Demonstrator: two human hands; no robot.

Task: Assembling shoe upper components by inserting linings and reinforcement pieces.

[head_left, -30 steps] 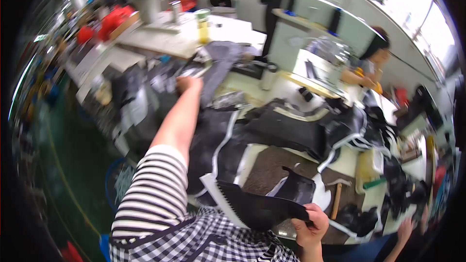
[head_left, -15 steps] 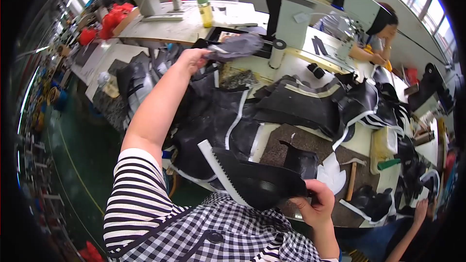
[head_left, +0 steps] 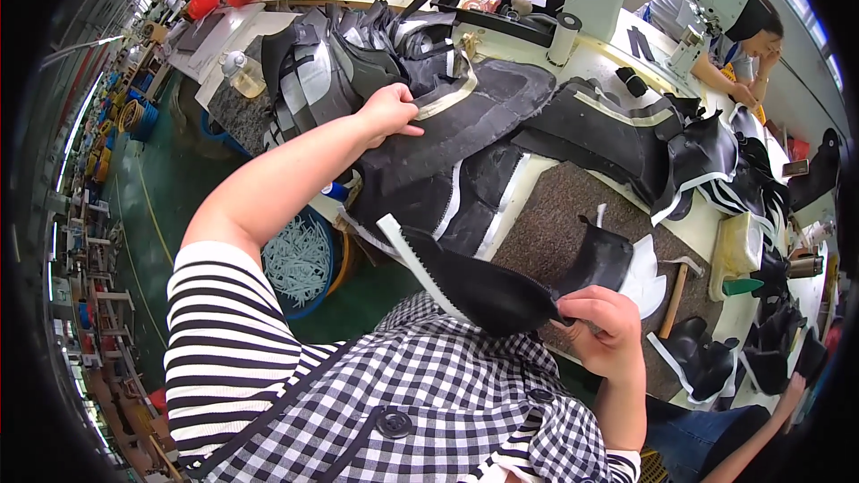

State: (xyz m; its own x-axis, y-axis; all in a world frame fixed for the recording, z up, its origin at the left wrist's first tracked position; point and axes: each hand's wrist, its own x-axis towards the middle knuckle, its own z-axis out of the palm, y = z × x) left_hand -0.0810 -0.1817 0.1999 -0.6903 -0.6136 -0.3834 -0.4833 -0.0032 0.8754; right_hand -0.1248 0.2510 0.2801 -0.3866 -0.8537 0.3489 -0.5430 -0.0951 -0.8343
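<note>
My left hand (head_left: 392, 114) is closed on the near-left edge of a large dark grey leather piece (head_left: 488, 103) with a pale strip along one side. That piece spreads flat over black leather pieces with white edging (head_left: 420, 201). Close to my body, my right hand (head_left: 608, 331) pinches the end of a curved black leather piece (head_left: 488, 288). A white toothed strip (head_left: 416, 264) borders its left side. Beyond the right hand, a black leather part (head_left: 595, 255) and white leaf-shaped pieces (head_left: 642, 277) rest on a brown speckled board (head_left: 559, 215).
A hammer (head_left: 677, 295) lies right of the board, near a pale plastic container (head_left: 738, 246). Stacked leather pieces (head_left: 331, 72) stand far left by a bottle (head_left: 242, 76). Below the table is a blue tub (head_left: 300, 264) of pale scraps. A sewing machine (head_left: 693, 49) and another person (head_left: 747, 63) are far right.
My left hand has brought the grey leather piece down and nearer, from held up to spread over the others. My right hand keeps its black piece. The view has shifted.
</note>
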